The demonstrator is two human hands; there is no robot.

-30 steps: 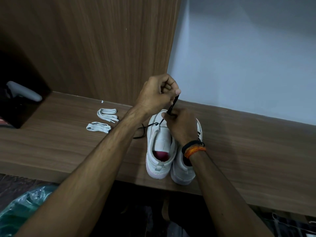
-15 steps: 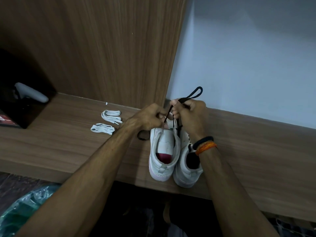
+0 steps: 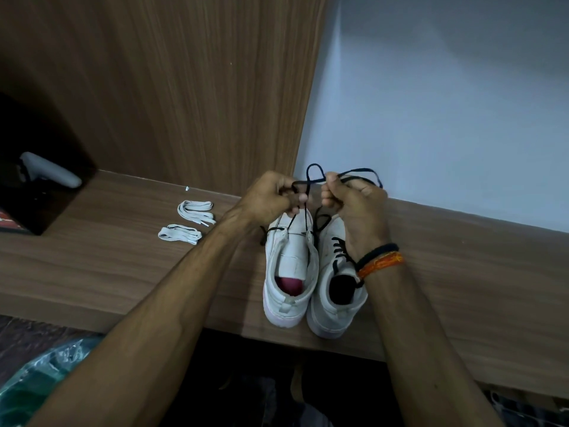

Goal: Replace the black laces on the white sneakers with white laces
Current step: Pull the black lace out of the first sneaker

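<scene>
Two white sneakers stand side by side on the wooden shelf (image 3: 123, 272), heels toward me. The left sneaker (image 3: 289, 272) has most eyelets bare; its black lace (image 3: 311, 180) runs up from the toe end into both hands. My left hand (image 3: 271, 195) pinches the lace above the shoe's toe. My right hand (image 3: 354, 201) grips loops of the same lace, which arch above the fingers. The right sneaker (image 3: 335, 291) still carries black lacing, partly hidden by my right wrist. Two bundled white laces (image 3: 197, 211) (image 3: 180, 234) lie on the shelf to the left.
A dark box (image 3: 37, 192) with a grey handle-shaped object (image 3: 52, 171) sits at the far left of the shelf. A wooden panel and a pale wall rise behind. Green plastic (image 3: 40, 380) lies below the shelf's front edge.
Both hands have risen and drawn apart a little, pulling more black lace out of the left sneaker; the loops above my right hand have grown.
</scene>
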